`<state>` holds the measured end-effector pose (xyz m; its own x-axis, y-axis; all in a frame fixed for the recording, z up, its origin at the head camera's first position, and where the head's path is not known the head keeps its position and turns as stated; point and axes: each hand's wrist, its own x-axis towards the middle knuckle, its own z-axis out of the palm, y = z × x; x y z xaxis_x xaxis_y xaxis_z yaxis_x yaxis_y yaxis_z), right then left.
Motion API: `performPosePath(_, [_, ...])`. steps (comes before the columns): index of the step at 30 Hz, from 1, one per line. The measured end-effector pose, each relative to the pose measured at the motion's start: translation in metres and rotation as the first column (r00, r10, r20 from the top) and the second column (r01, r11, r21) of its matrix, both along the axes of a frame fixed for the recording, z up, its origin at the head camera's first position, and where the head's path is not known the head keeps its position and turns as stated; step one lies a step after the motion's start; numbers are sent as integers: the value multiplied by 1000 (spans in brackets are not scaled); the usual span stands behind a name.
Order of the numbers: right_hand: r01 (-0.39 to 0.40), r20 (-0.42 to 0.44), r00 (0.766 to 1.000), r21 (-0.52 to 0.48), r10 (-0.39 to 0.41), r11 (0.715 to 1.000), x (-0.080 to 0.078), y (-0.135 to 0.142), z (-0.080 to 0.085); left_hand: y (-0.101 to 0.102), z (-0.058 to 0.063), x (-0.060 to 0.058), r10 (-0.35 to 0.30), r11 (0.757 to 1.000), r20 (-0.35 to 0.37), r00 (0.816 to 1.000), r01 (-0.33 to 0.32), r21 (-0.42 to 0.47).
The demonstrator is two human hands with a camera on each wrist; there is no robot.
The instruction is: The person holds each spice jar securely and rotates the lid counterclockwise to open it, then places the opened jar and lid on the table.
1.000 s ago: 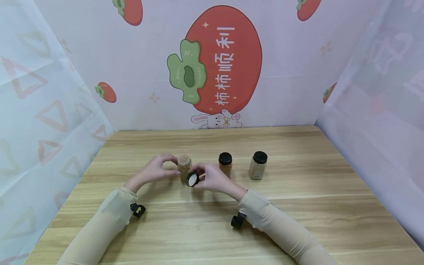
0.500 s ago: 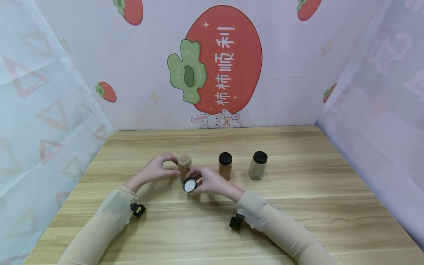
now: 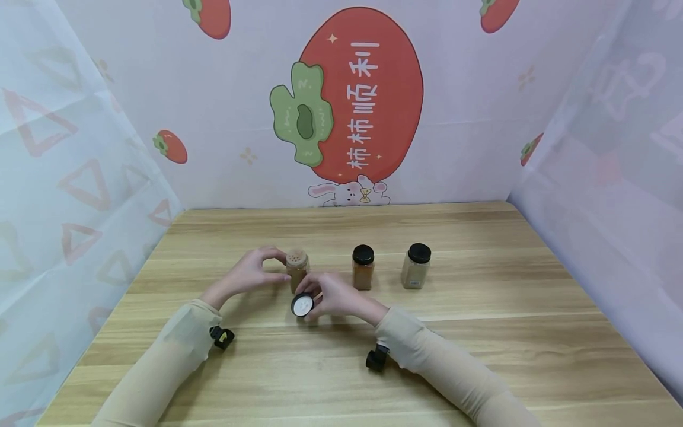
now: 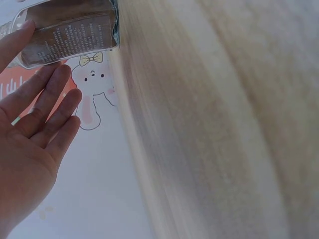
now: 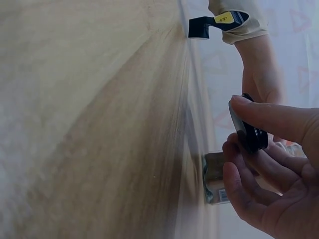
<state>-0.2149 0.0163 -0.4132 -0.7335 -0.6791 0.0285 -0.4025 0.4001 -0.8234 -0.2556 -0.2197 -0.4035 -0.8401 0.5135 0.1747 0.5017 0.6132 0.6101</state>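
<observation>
An uncapped spice jar [image 3: 296, 276] with a perforated shaker top stands upright on the table, filled with brown powder. My left hand [image 3: 253, 271] steadies it from the left, thumb and fingertips at its sides. In the left wrist view the thumb lies on the glass of the jar [image 4: 70, 32], beside printed text. My right hand [image 3: 338, 296] pinches a black lid [image 3: 302, 305], its white inner side facing up toward the head camera, just in front of the jar. The right wrist view shows the lid [image 5: 247, 127] between thumb and fingers, above the wood.
Two more jars with black caps stand to the right: one with orange-brown powder [image 3: 363, 270], one with pale powder [image 3: 414, 270]. A printed fabric backdrop [image 3: 459, 118] rises behind the wooden table [image 3: 299, 379], with fabric walls at both sides.
My right hand has drawn the lid toward the front and slightly left, away from the jar, turning its white inside more upward. The left hand and jar stay where they were.
</observation>
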Motion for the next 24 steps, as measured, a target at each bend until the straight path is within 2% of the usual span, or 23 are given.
performPosePath(12, [-8,-27,1000,80,10,997,-1,-6,-6,-1,-2,-1,-1,1000,-8,1000,1,-5])
performPosePath(24, [-45,20,999,125,43,991,0,-7,-7,0,-3,-2,-1,1000,-14,1000,1,-6])
